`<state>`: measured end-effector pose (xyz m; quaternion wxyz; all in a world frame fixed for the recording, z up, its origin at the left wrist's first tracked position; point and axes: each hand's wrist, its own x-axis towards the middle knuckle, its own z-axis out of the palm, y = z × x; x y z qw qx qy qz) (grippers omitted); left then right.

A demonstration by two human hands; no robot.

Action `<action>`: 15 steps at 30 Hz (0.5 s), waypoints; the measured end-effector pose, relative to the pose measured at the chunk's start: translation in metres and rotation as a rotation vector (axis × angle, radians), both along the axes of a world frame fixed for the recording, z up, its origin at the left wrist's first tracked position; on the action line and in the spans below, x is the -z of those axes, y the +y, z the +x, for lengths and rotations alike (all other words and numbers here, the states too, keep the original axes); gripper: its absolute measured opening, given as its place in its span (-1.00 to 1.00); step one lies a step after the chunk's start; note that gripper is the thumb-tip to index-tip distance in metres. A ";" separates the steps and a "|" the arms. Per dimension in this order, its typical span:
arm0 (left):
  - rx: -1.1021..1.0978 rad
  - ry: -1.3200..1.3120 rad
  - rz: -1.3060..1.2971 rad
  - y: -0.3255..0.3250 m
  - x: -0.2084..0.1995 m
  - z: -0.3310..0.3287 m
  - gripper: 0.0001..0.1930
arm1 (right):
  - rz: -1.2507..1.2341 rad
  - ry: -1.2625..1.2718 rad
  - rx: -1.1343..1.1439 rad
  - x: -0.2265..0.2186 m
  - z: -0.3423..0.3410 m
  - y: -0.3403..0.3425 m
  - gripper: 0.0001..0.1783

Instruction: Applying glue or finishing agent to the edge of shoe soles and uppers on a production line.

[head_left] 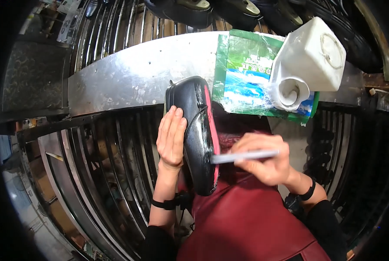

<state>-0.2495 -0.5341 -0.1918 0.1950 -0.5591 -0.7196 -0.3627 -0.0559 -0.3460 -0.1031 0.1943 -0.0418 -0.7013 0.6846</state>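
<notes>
A black leather shoe [194,130] is tilted on its side in front of me, with a pink-red strip [212,126] along the sole edge facing right. My left hand [172,137] lies along its left side, fingers together, gripping it. In my right hand [264,158] is a slim pale brush [251,155], slightly blurred. Its tip meets the shoe's lower edge beside the pink-red strip. The shoe's far end rests over the metal bench [146,69]. Hidden from me are the shoe's left face and my left thumb.
A white plastic jug [307,54] lies tipped on a green and blue plastic sheet [246,61], its round mouth toward me. Several black shoes [238,11] stand on the rack behind the bench. Metal slatted racks [103,161] flank me; a dark red apron [246,217] covers my lap.
</notes>
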 end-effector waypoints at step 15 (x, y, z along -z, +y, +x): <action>-0.042 -0.012 -0.097 0.008 -0.026 0.011 -0.58 | -0.375 -0.199 0.160 -0.044 0.010 0.001 -0.86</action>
